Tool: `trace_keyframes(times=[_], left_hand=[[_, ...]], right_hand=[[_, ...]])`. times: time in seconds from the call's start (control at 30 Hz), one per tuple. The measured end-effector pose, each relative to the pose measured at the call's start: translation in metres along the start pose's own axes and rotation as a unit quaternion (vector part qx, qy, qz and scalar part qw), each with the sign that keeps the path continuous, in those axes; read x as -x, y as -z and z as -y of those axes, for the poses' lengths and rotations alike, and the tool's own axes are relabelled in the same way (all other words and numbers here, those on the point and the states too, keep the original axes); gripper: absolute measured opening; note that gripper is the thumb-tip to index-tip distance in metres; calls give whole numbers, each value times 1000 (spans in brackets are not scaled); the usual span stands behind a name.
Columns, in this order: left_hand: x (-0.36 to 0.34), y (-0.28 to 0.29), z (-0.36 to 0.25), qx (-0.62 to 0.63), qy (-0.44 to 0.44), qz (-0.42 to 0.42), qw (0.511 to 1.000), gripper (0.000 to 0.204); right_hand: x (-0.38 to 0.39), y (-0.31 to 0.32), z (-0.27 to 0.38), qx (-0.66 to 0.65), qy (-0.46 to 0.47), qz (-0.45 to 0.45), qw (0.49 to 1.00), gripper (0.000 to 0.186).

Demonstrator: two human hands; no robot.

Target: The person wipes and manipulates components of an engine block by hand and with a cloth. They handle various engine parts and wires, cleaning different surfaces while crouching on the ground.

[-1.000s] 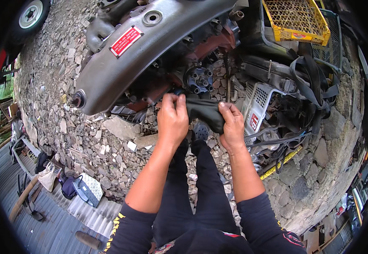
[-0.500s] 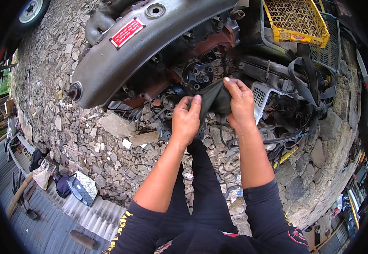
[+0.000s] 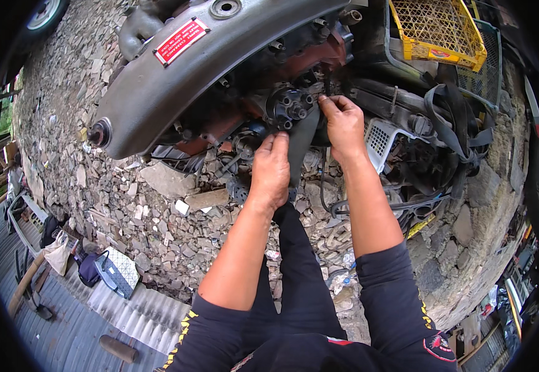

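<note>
A dark olive cloth (image 3: 300, 146) is stretched between my hands just below a black round engine fitting with several raised posts (image 3: 291, 106). My left hand (image 3: 269, 170) pinches one part of the cloth below that fitting, fingers closed. My right hand (image 3: 344, 130), higher and further right, grips the cloth's upper end beside the fitting, thumb and fingers together. The engine (image 3: 306, 62) has a long grey top cover (image 3: 152, 93) with a red label; its dark, rust-red body sits behind the cloth.
Rubble ground (image 3: 102, 186) surrounds the engine. At right are a yellow crate (image 3: 418, 49), a white crate (image 3: 381, 146) of dark parts, black straps (image 3: 446, 118) and a stone ledge (image 3: 480, 229). Bags (image 3: 118, 273) and corrugated sheeting (image 3: 133, 319) lie lower left. A wheel (image 3: 40, 18) is upper left.
Both my hands have moved upward with the cloth, toward the black fitting; my right hand rose further and now sits beside it. The cloth hangs more upright between them.
</note>
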State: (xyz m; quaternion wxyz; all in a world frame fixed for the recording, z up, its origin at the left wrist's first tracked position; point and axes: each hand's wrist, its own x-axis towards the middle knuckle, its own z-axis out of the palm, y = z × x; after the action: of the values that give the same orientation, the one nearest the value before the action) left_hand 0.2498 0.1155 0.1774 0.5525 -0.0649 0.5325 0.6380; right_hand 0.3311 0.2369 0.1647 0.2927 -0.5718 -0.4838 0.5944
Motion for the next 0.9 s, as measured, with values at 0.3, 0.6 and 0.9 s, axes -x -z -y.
trace_keyframes(times=[0.3, 0.6, 0.9], left_hand=[[-6, 19, -18, 1, -21, -60, 998, 27], [1, -6, -5, 7, 30, -47, 998, 28], [5, -5, -3, -45, 31, -54, 997, 28]], right_hand=[[28, -2, 2, 147, 83, 28, 985, 23], [-8, 1, 0, 146, 97, -10, 984, 23], [-4, 1, 2, 194, 115, -14, 974, 23]])
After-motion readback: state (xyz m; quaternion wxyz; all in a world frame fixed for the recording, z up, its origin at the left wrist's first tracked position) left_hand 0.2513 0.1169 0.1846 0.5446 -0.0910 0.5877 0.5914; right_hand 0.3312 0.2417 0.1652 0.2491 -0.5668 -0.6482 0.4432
